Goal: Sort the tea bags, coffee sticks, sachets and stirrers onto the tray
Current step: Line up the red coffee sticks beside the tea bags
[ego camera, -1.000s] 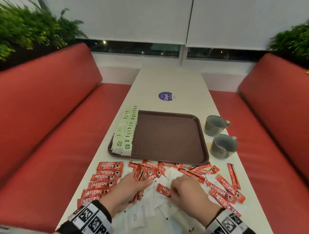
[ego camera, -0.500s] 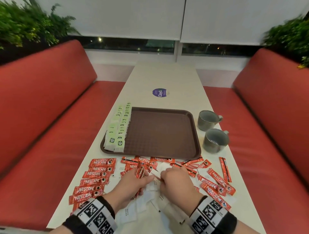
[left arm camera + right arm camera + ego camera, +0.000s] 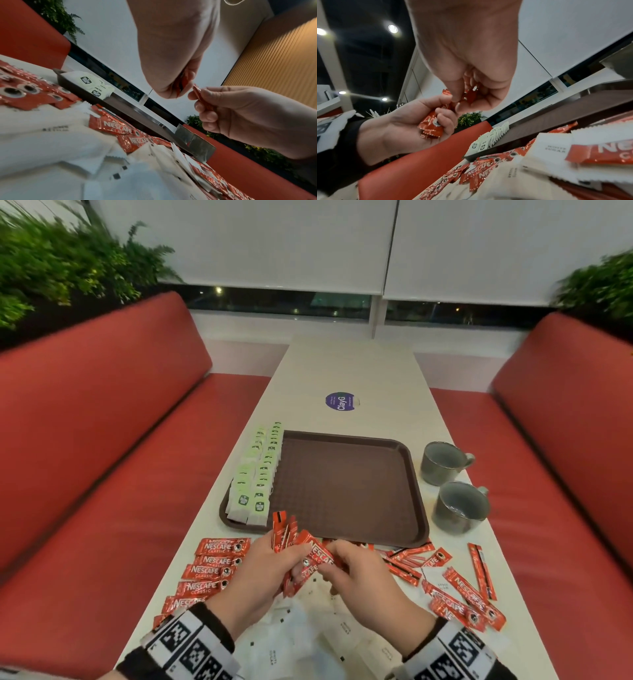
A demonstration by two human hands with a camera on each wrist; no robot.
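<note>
red upholstered booth benches (image 3: 102, 460) flank a long pale table (image 3: 352, 364) that runs away toward a window with lowered white blinds (image 3: 274, 244); leafy green plants (image 3: 58, 268) sit behind both bench backs. on the table lies a dark brown rectangular plastic tray (image 3: 346, 487), with two rows of pale green tea bag envelopes (image 3: 257, 477) lined along its left side and the rest of it bare. two grey enamel mugs (image 3: 455, 487) stand just right of the tray.

near the table's close end, the left hand (image 3: 270, 570) is curled around a bunch of red nescafe coffee sticks (image 3: 291, 546), their long axes pointing up and away toward the tray. the right hand (image 3: 356, 573) touches the bunch, pinching one red stick (image 3: 199, 93) at its end, apparently adding it. the tray lies straight ahead of both hands, just beyond them; the left hand is nearer the bare strip beside the tea bags. more red sticks (image 3: 212, 566) and white paper sugar sachets (image 3: 301, 642) are scattered below and beside the hands. no stirrers are clearly visible.
</note>
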